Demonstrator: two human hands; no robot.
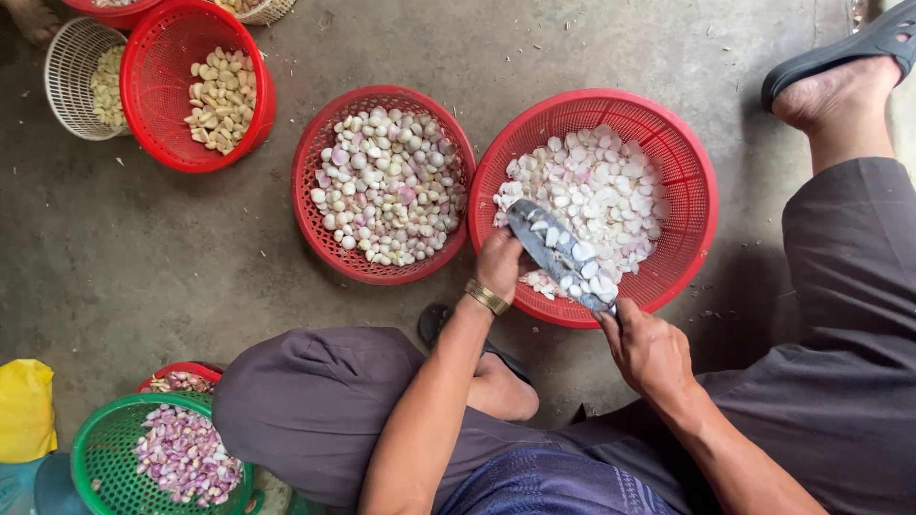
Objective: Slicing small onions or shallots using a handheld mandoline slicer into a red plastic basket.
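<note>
The right hand [649, 348], at lower right of centre, is closed around the handle of a broad knife [558, 256] whose flat blade reaches up and left over the red basket of cut shallot pieces [692, 205] at centre right. Several white pieces ride on the blade. The left hand [498, 265], with a gold-coloured bracelet [487, 297] at the wrist, rests at the near rim of that basket with its fingers curled against the blade's far end; whether it grips the blade or only steadies it I cannot tell. The main risk, as I judge it, is those fingers lying right by the steel: a slip of the handle hand could draw the edge across them. The blade is also level and loaded, so a tilt would drop pieces outside the rim onto the concrete floor [172, 257]. Counting: one knife, and three full red baskets in the upper half: this one, a middle one of peeled whole shallots [324, 143] touching it, and one at upper left holding yellowish cloves [143, 86]. A white basket [67, 57] sits beside that one at the left edge. At lower left is one green basket [95, 458] of purple shallots, with a further red one [186, 370] partly hidden behind it. One sandalled foot [840, 76] is at upper right.
</note>
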